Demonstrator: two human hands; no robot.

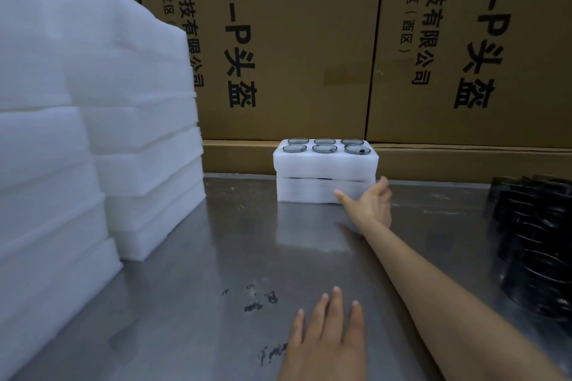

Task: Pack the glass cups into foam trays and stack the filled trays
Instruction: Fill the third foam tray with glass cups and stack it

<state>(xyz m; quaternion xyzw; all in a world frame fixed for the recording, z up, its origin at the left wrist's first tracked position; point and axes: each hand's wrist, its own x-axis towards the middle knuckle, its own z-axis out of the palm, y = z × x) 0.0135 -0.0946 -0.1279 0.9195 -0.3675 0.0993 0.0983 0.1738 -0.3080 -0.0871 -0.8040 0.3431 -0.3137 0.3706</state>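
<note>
Two white foam trays (325, 175) stacked at table's far edge; top tray holds six glass cups (325, 145), rims up

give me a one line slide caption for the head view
Right hand touches the lower of two stacked foam trays; six glass cups fill the top one, left hand lies flat.

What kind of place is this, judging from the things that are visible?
Probably a packing station in a factory or warehouse. Large printed cardboard cartons stand behind a steel worktable, stacks of white foam trays wait at the left, and two filled trays of glass cups are already stacked.
</note>
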